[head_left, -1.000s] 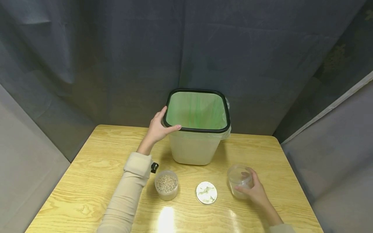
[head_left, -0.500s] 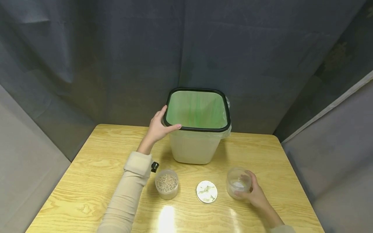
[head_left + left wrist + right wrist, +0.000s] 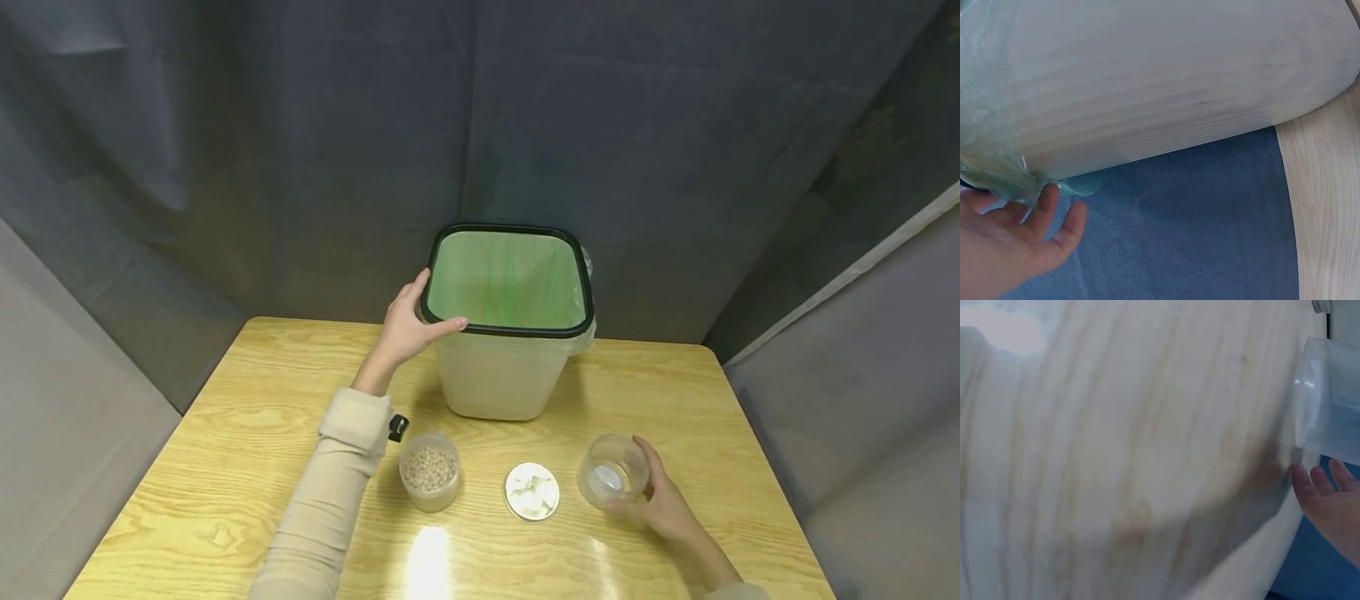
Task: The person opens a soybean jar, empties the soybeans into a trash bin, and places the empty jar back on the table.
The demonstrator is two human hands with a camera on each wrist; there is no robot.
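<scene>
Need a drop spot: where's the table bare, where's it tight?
Bare: table left of the sleeve, and right of the bin behind the right hand. Tight: front row of bean jar, lid, empty jar.

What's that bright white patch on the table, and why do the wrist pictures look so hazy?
Head view: lamp glare on the table beside the lid. Right wrist view: washed-out wood grain; the clear jar is soft. Left wrist view: the bin fills the frame, too near, pale.
</scene>
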